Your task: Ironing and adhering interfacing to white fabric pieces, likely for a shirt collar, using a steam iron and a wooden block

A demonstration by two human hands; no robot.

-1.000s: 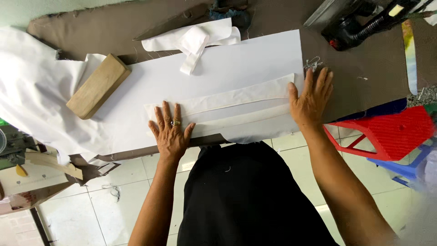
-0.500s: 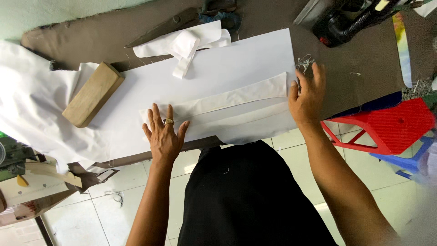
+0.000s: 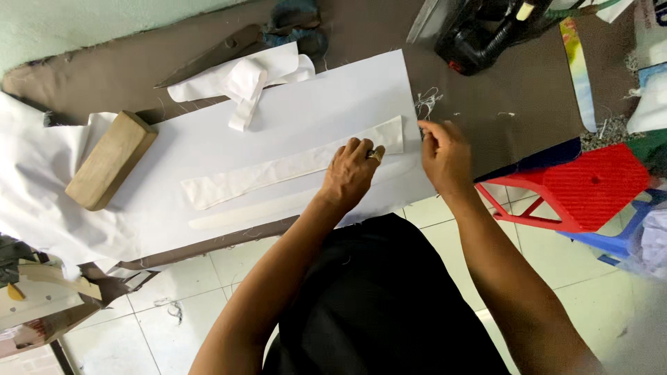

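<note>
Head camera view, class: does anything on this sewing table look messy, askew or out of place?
Yes. Loose thread clippings lie tangled on the brown table just past the white sheet. The long white fabric strip lies slanted across that sheet. The left hand rests on the strip; the right hand is at its end.

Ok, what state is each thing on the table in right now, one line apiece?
left hand: pressed on the white fabric strip, fingers curled
right hand: at the strip's right end, fingers pinched; what it grips is hidden
white fabric strip: flat, stretched along the white sheet
white sheet: spread flat on the table
wooden block: lying on the sheet's left part
folded white cloth: loose, bunched at the sheet's far edge
scissors: closed, untouched
</note>
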